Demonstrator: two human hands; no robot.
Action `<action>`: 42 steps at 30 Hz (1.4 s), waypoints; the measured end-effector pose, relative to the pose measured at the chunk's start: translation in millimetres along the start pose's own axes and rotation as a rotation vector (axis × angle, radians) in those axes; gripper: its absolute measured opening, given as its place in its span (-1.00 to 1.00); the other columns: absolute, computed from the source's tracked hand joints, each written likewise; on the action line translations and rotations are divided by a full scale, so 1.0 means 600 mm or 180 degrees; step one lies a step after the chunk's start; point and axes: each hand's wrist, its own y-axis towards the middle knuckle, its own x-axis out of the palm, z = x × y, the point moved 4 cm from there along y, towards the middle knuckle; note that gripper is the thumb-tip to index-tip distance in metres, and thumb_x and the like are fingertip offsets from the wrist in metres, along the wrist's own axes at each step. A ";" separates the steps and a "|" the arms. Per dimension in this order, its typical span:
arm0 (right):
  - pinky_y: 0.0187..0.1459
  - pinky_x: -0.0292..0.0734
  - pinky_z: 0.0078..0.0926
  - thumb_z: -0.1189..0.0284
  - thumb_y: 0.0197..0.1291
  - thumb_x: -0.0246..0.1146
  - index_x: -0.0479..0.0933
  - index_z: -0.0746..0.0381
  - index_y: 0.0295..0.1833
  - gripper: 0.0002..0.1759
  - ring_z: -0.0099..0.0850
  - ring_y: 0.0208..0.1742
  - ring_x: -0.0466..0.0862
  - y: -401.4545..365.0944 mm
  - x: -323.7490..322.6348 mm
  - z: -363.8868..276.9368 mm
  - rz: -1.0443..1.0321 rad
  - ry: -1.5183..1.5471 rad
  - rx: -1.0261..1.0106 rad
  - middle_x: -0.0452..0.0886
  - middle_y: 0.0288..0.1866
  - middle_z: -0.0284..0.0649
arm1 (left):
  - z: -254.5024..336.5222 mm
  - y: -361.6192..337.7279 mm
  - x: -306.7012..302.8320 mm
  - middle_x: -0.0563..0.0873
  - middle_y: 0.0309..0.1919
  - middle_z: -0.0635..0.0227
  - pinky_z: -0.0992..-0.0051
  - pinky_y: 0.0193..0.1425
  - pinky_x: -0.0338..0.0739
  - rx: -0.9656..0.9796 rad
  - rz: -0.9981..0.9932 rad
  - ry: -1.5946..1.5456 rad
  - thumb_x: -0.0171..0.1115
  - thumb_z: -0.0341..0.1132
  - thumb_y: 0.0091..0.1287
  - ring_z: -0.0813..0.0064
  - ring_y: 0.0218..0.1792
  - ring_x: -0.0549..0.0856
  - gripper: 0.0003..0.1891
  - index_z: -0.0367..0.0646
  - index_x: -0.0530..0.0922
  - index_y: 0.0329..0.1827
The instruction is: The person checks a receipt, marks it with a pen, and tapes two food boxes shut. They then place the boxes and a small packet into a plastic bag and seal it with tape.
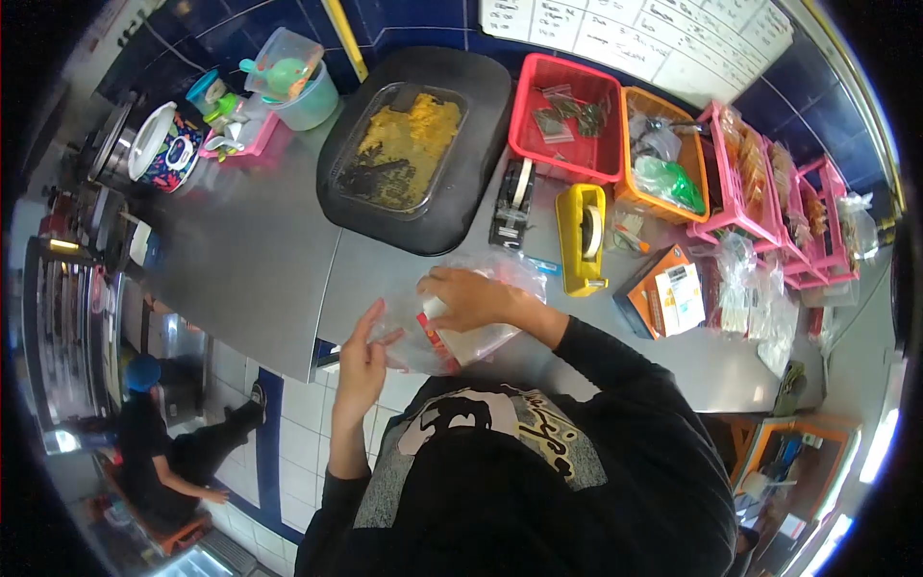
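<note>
Between my loosely spread left hand (361, 358) and my curled right hand (471, 300), whose grip I cannot tell, lies the clear plastic bag (411, 344), probably light and slippery, best pinched at its edge.

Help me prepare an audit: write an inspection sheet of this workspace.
Surface: metal counter.
Job's things: clear plastic bag; red and white piece within or beneath it.
Clutter: black tape dispenser, yellow tape dispenser and red basket beyond the bag.
Hands: left hand open at the bag's edge; right hand over it, grip unclear.
Cables: possible cord, upper left; unclear.
Surroundings: another person, lower left; whiteboard on the wall.
</note>
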 end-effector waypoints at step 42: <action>0.21 -0.19 0.62 -0.27 0.12 0.06 0.26 0.23 0.34 -0.10 0.06 0.09 0.58 0.042 0.101 -0.039 -0.0201 -0.0201 0.0568 0.61 -0.03 0.09 | 0.221 0.025 -0.074 0.60 -0.10 0.16 0.59 -0.29 0.59 0.0120 -0.0567 -0.0173 0.09 -0.72 0.23 0.48 -0.32 0.65 -0.34 -0.08 -0.05 0.27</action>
